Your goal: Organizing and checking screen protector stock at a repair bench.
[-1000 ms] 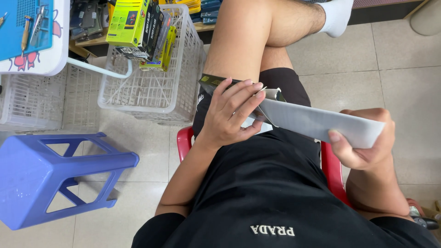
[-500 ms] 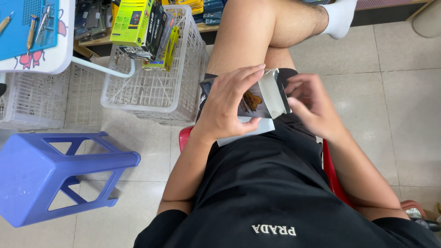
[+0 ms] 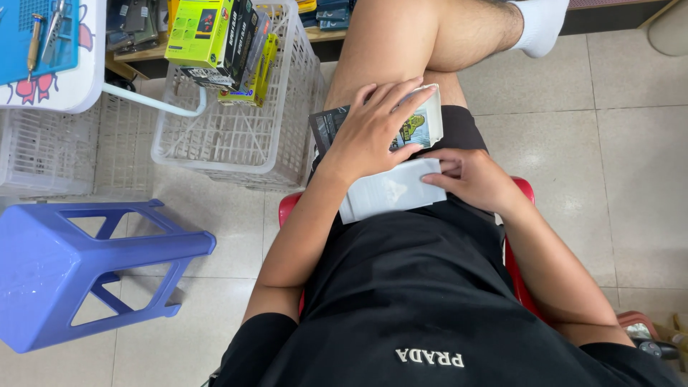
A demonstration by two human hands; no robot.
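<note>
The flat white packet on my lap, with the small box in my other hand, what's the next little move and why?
Probably lift the left hand with the small box clear of the white packet. The box overlaps the packet's top edge, and the right hand only pinches its right end, so the packet is pinned on the lap rather than free to handle.
</note>
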